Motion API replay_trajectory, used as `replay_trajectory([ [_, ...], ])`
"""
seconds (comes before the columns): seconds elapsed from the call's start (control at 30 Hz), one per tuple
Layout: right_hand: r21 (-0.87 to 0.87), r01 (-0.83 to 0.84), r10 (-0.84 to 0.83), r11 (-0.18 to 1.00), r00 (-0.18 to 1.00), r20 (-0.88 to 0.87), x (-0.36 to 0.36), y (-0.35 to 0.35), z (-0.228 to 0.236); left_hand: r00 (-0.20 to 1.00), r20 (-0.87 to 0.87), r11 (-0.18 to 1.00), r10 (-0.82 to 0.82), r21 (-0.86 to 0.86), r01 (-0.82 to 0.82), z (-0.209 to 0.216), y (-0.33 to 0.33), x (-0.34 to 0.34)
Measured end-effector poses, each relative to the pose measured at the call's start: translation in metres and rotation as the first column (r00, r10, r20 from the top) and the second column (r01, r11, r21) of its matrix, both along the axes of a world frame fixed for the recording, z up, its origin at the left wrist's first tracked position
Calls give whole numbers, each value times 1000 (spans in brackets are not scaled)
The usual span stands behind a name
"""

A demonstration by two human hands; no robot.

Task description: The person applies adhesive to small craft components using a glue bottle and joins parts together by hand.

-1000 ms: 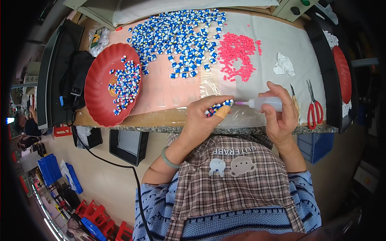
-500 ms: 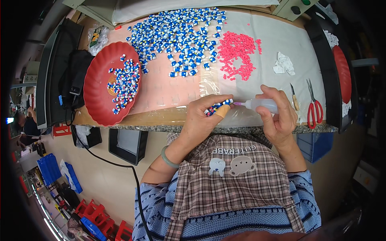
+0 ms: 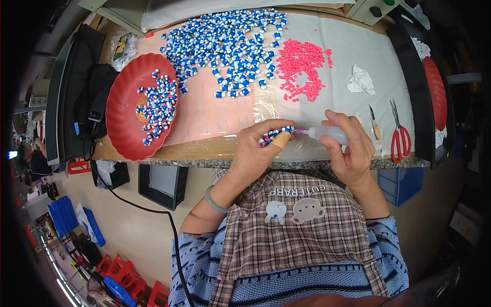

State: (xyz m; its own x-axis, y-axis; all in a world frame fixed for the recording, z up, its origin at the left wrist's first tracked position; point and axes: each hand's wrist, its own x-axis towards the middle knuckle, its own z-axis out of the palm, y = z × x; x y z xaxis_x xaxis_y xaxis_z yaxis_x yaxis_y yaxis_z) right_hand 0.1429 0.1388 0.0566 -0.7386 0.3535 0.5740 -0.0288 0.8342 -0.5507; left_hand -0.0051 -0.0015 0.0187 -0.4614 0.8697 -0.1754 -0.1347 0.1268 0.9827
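Note:
Over the table's near edge, my left hand [image 3: 258, 146] is closed round several small blue-and-white pieces [image 3: 269, 136], some with bits of pink. One piece sits pinched at the thumb and fingertip; a tan cover wraps the thumb. My right hand [image 3: 353, 148] grips a translucent squeeze bottle [image 3: 330, 134] with a pinkish-purple nozzle. The nozzle tip meets or nearly meets the pinched piece; I cannot tell which. Beyond my hands lie a large spread of blue-and-white pieces [image 3: 220, 41] and a patch of small pink discs [image 3: 302, 64].
At left stands a red scalloped bowl [image 3: 116, 110] with more pieces inside. To the right lie crumpled white tissue [image 3: 361, 81], a wooden-handled knife [image 3: 376, 128] and red-handled scissors [image 3: 401, 143]. A black tray [image 3: 417, 97] borders the right side. A black cable [image 3: 133, 201] hangs at the left.
My right hand and the bottle have shifted slightly left, toward the pinched piece. The left hand has barely moved and keeps its pieces.

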Motion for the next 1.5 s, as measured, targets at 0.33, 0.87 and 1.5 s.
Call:
replay_trajectory([
  [0.33,-491,62,-88,869,996,-31,6,9,-12,999,52,1000,14,19,-15,-6,-2,-2],
  [0.87,-660,214,-70,720,969,237,-17,36,-50,990,134,999,35,-39,-30,-5,-6,-7],
  [1.5,-11,57,-49,998,934,354,-51,38,-47,998,58,1000,2,2,-3,-9,-9,-8],
])
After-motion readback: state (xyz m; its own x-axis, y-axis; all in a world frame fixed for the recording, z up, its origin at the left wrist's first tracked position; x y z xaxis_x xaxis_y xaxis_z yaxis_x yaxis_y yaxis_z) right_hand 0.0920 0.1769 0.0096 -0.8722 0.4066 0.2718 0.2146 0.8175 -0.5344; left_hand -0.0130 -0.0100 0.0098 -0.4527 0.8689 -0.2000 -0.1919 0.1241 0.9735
